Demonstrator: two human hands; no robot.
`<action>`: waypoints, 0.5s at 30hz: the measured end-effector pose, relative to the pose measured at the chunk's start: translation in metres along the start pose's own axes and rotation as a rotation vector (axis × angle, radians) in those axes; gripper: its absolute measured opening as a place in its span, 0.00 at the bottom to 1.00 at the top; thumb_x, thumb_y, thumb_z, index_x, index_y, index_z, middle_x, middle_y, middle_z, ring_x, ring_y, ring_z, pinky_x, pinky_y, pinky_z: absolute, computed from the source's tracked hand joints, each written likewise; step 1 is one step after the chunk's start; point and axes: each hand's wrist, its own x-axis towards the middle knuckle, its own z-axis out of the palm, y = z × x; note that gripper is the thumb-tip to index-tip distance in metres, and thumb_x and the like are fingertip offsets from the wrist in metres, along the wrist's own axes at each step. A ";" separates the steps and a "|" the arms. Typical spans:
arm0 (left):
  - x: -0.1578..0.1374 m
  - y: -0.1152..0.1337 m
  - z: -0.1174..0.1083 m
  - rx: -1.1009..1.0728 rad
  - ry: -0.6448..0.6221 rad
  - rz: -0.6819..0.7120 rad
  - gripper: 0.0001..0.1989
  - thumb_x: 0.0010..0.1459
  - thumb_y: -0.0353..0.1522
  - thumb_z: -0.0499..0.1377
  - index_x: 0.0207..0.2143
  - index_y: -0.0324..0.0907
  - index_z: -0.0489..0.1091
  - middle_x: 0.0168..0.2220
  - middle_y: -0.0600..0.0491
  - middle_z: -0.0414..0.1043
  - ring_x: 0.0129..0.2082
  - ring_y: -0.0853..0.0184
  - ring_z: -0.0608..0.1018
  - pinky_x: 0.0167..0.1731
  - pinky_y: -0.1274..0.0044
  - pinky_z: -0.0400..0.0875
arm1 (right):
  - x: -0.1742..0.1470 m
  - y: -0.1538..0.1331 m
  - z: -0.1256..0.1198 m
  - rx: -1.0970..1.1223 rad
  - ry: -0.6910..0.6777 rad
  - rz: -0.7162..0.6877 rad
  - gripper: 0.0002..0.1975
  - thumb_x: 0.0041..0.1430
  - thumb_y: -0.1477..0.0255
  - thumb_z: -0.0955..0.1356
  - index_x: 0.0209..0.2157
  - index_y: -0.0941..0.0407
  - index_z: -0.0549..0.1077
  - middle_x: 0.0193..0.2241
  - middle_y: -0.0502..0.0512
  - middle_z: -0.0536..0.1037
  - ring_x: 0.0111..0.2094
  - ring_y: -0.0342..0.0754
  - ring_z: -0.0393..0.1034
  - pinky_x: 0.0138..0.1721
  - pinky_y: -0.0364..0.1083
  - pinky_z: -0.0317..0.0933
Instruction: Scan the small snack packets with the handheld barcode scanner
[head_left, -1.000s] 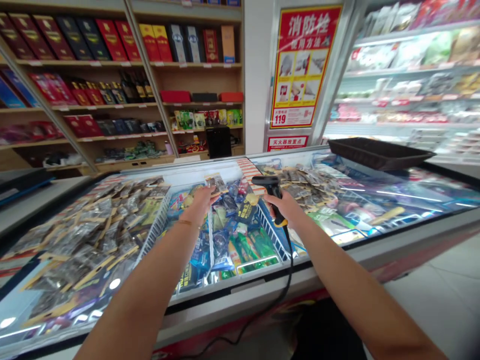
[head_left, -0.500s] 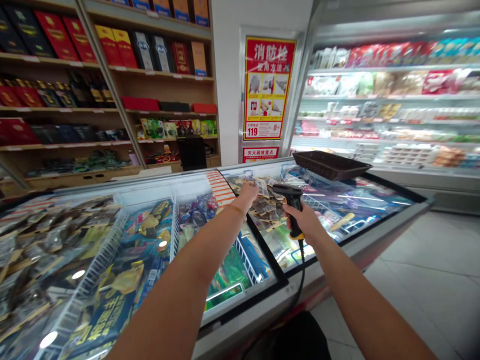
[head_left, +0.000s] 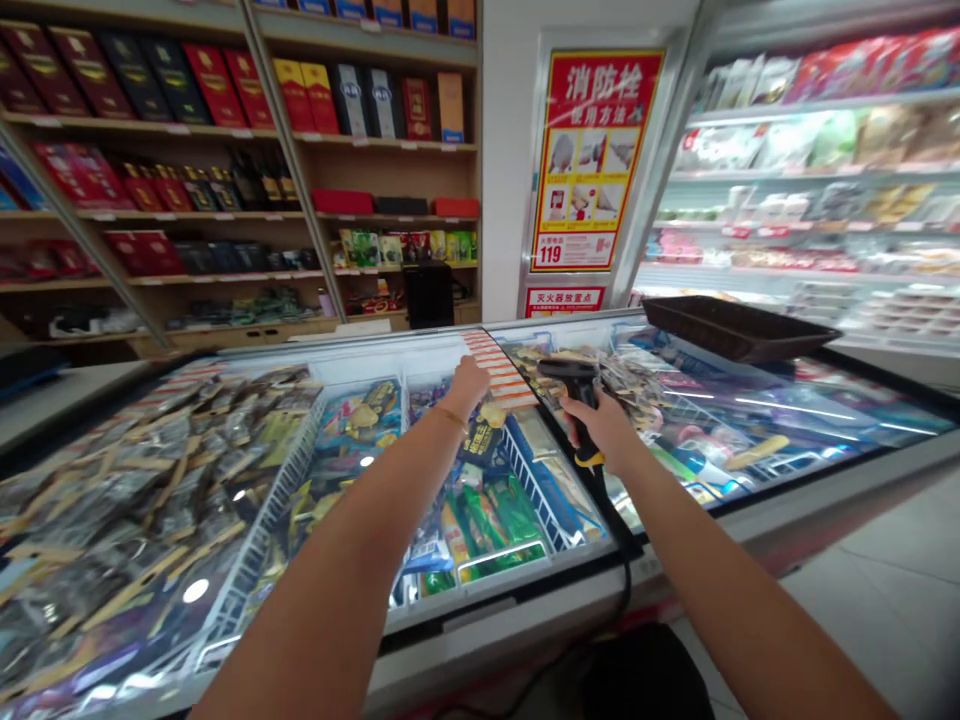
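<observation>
My right hand (head_left: 600,428) grips a black barcode scanner (head_left: 571,372) with a yellow accent at its handle's foot; its cord hangs past the freezer's front. My left hand (head_left: 469,384) reaches over the glass-topped chest freezer (head_left: 480,614), left of an orange-and-white striped panel (head_left: 501,368). Its fingers look curled together, and what they hold, if anything, is hidden. Just below that hand shows a dark blue and yellow bag (head_left: 484,436). Green packages (head_left: 495,515) lie in a white wire basket (head_left: 525,470) nearer me.
A dark brown tray (head_left: 739,325) rests on the freezer's right end. Many cardboard-topped packs (head_left: 172,460) fill the left section. Behind stand shelves of boxes (head_left: 135,80), a red fire-hydrant poster (head_left: 596,160) and a lit refrigerated display (head_left: 810,190).
My left hand has moved left, from over the right-hand section to beyond the striped panel's left side. The view has swung left. My right hand still holds the scanner.
</observation>
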 end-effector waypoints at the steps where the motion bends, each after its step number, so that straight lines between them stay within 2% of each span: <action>1: 0.001 -0.011 -0.024 0.049 0.041 -0.045 0.25 0.59 0.30 0.62 0.59 0.35 0.65 0.56 0.34 0.70 0.55 0.48 0.75 0.50 0.61 0.71 | -0.001 0.000 0.012 -0.002 -0.015 -0.001 0.16 0.47 0.66 0.74 0.34 0.55 0.66 0.19 0.43 0.70 0.12 0.40 0.61 0.13 0.41 0.55; 3: 0.001 -0.033 -0.073 0.176 0.135 -0.109 0.27 0.56 0.27 0.61 0.59 0.37 0.65 0.59 0.32 0.67 0.61 0.45 0.70 0.55 0.60 0.66 | -0.002 0.000 0.037 -0.010 -0.042 -0.002 0.16 0.48 0.66 0.74 0.33 0.55 0.65 0.19 0.44 0.70 0.12 0.40 0.61 0.13 0.41 0.54; 6: -0.006 -0.069 -0.142 0.558 0.264 -0.181 0.24 0.57 0.28 0.58 0.57 0.37 0.66 0.58 0.32 0.68 0.60 0.45 0.69 0.56 0.59 0.64 | -0.003 0.002 0.073 -0.002 -0.117 0.000 0.15 0.48 0.66 0.74 0.32 0.55 0.66 0.19 0.44 0.70 0.12 0.40 0.61 0.12 0.41 0.53; 9: -0.019 -0.101 -0.202 0.831 0.370 -0.120 0.22 0.58 0.29 0.55 0.55 0.32 0.67 0.56 0.28 0.68 0.59 0.44 0.70 0.54 0.58 0.62 | -0.004 0.005 0.103 0.005 -0.192 -0.002 0.15 0.49 0.66 0.74 0.32 0.55 0.66 0.19 0.44 0.70 0.12 0.40 0.62 0.13 0.41 0.55; 12: -0.031 -0.124 -0.246 1.034 0.428 -0.018 0.21 0.61 0.30 0.52 0.54 0.31 0.67 0.54 0.27 0.69 0.56 0.44 0.71 0.53 0.59 0.60 | -0.007 0.010 0.125 0.003 -0.242 0.006 0.15 0.50 0.66 0.74 0.34 0.55 0.67 0.20 0.45 0.71 0.13 0.40 0.63 0.14 0.41 0.57; 15: -0.038 -0.136 -0.271 1.168 0.455 -0.060 0.20 0.62 0.30 0.49 0.52 0.32 0.70 0.52 0.28 0.72 0.55 0.44 0.72 0.52 0.59 0.58 | -0.011 0.017 0.136 0.001 -0.257 0.019 0.15 0.50 0.66 0.75 0.34 0.55 0.66 0.20 0.45 0.71 0.13 0.40 0.63 0.14 0.41 0.56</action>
